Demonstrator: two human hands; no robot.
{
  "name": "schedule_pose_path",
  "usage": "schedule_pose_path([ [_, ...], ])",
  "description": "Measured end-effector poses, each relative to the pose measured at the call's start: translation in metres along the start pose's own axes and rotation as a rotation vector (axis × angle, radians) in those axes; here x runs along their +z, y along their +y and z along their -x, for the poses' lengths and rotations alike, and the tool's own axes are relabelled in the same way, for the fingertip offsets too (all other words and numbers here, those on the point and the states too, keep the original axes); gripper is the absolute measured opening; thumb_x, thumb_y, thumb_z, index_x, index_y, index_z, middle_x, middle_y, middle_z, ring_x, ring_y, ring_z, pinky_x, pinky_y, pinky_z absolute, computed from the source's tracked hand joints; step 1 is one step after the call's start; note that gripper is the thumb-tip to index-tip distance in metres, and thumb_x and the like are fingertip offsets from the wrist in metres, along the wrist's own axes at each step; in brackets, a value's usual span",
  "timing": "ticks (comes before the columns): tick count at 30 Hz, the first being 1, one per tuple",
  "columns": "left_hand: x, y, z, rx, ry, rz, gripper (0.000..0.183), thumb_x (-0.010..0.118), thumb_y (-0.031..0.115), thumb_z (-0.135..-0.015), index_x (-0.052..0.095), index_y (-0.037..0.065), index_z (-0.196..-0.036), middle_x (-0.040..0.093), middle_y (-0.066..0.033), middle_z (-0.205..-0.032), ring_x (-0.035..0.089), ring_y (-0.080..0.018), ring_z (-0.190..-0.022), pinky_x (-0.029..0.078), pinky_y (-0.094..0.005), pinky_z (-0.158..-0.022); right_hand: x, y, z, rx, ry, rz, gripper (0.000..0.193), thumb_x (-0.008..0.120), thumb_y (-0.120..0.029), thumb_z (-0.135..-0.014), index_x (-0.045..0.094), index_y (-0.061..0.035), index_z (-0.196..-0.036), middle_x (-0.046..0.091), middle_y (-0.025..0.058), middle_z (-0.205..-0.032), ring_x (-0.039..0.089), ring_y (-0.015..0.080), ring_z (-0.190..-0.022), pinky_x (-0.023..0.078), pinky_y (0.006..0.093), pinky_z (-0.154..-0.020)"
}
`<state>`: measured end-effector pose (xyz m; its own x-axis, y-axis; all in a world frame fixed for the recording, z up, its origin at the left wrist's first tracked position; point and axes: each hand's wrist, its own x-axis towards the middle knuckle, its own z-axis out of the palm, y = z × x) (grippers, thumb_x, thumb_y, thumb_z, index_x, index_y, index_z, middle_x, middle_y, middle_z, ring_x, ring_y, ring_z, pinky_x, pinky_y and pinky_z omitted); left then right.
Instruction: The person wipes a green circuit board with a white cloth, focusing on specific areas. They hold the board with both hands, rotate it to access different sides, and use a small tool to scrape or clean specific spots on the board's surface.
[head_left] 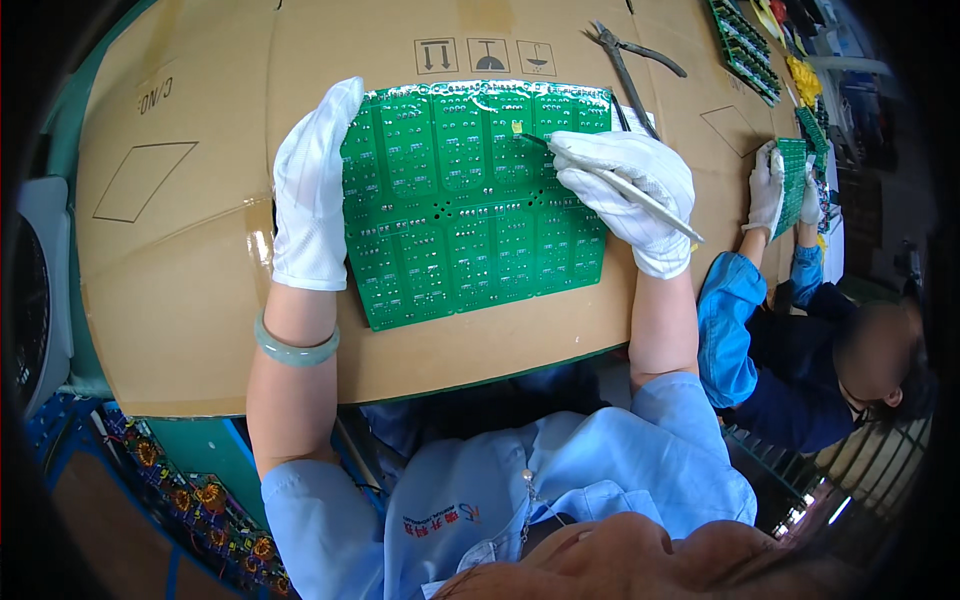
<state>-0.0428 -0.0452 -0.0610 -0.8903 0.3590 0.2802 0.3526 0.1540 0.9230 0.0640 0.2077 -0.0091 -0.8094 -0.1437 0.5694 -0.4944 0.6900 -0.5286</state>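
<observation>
A large green circuit board (470,230), covered with rows of small solder points, lies in front of me over the cardboard. My left hand (314,190), in a white glove, grips its left edge; the thumb is hidden. Also gloved in white, my right hand (635,195) is closed round a slim, pale pen-like tool (650,205) over the board's right side. The tool's thin dark tip points at the upper middle of the board, close to a small yellow patch (517,128). Whether the tip touches the board I cannot tell.
Brown cardboard (170,290) covers the table. Cutting pliers (625,75) lie beyond the board at the right. A co-worker in blue sleeves (728,330) sits to the right, holding a smaller green board (790,185). More populated boards (745,50) lie at the far right. Wound coils (210,495) are at lower left.
</observation>
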Motion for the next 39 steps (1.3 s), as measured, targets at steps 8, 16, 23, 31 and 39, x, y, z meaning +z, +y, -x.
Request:
schedule_pose_path([
  [8,0.006,0.016,-0.004,-0.246,0.073,0.241,0.040,0.053,0.028,-0.094,0.060,-0.004,-0.116,0.064,-0.0107,-0.111,0.060,-0.0170,-0.102,0.045,-0.0276,-0.090,-0.002,0.000,0.000,-0.029,-0.025,0.026,0.022,0.075,-0.011,-0.073,0.072,-0.0020,-0.092,0.072,0.0089,-0.091,0.069,0.0196,-0.075,0.054,0.0285,-0.067],
  [16,0.007,0.006,-0.002,-0.098,0.089,0.203,0.040,0.054,0.030,-0.094,0.061,-0.004,-0.115,0.065,-0.0087,-0.108,0.060,-0.0146,-0.099,0.046,-0.0263,-0.086,0.001,-0.006,-0.002,0.005,-0.017,0.053,0.021,0.076,-0.007,-0.072,0.070,0.0008,-0.090,0.071,0.0118,-0.086,0.069,0.0215,-0.073,0.053,0.0286,-0.065],
  [23,0.006,0.014,-0.001,-0.182,0.076,0.320,0.041,0.054,0.030,-0.094,0.060,-0.004,-0.115,0.065,-0.0074,-0.107,0.060,-0.0138,-0.097,0.046,-0.0258,-0.086,-0.001,-0.011,-0.003,0.029,-0.035,0.090,0.016,0.074,-0.003,-0.073,0.069,0.0017,-0.087,0.071,0.0136,-0.084,0.069,0.0225,-0.072,0.053,0.0293,-0.066],
  [31,0.007,0.020,0.001,-0.238,0.096,0.464,0.041,0.054,0.029,-0.094,0.060,-0.005,-0.116,0.064,-0.0057,-0.107,0.058,-0.0126,-0.100,0.043,-0.0252,-0.090,0.001,-0.012,0.000,0.023,0.002,0.072,0.015,0.074,-0.004,-0.072,0.070,-0.0009,-0.085,0.071,0.0114,-0.082,0.069,0.0221,-0.070,0.053,0.0299,-0.064],
  [39,0.005,0.023,0.001,-0.190,0.087,0.360,0.041,0.053,0.028,-0.094,0.059,-0.006,-0.116,0.064,-0.0068,-0.110,0.058,-0.0137,-0.105,0.042,-0.0254,-0.094,-0.002,-0.010,-0.001,-0.038,-0.007,0.115,0.023,0.076,-0.003,-0.071,0.070,-0.0036,-0.093,0.071,0.0086,-0.084,0.069,0.0210,-0.069,0.053,0.0281,-0.062],
])
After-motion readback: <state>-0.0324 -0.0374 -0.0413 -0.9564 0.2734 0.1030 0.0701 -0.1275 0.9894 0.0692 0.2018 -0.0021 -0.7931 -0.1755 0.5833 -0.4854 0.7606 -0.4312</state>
